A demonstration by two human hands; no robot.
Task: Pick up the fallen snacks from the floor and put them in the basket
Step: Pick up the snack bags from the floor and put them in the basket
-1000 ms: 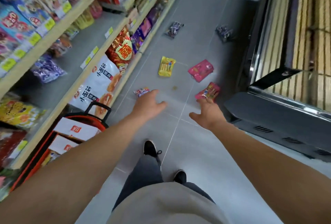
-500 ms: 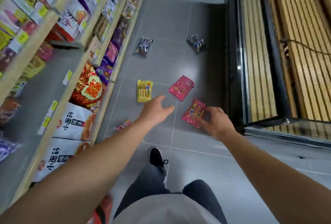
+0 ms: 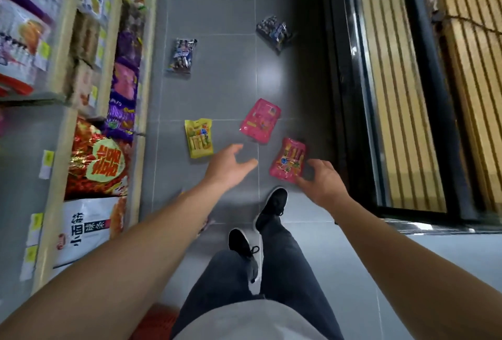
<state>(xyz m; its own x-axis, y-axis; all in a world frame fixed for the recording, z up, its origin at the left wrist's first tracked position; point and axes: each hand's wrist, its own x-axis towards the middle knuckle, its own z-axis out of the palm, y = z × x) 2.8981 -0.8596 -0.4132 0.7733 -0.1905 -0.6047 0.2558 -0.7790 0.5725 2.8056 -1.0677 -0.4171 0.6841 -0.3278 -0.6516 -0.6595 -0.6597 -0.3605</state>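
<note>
Several snack packets lie on the grey tile floor: a yellow one (image 3: 198, 138), a pink one (image 3: 260, 120), a red-pink one (image 3: 289, 160) and two dark ones (image 3: 182, 55) (image 3: 274, 30) farther off. My right hand (image 3: 323, 184) reaches the red-pink packet's near right corner, fingers and thumb curled at its edge while it still lies flat. Hovering between the yellow and pink packets, my left hand (image 3: 231, 168) has spread fingers and holds nothing. A slice of the orange-red basket (image 3: 154, 323) shows at the bottom edge, behind my left arm.
Stocked snack shelves (image 3: 103, 155) run along the left of the aisle. A black-framed cabinet with wooden slats (image 3: 394, 122) lines the right. My two black shoes (image 3: 273, 208) stand on the tiles just below the hands. A small packet (image 3: 206, 224) peeks out under my left forearm.
I have stepped forward and bent lower, so the packets are closer. My right hand moved onto the red-pink packet's corner. My left hand moved toward the gap between yellow and pink packets.
</note>
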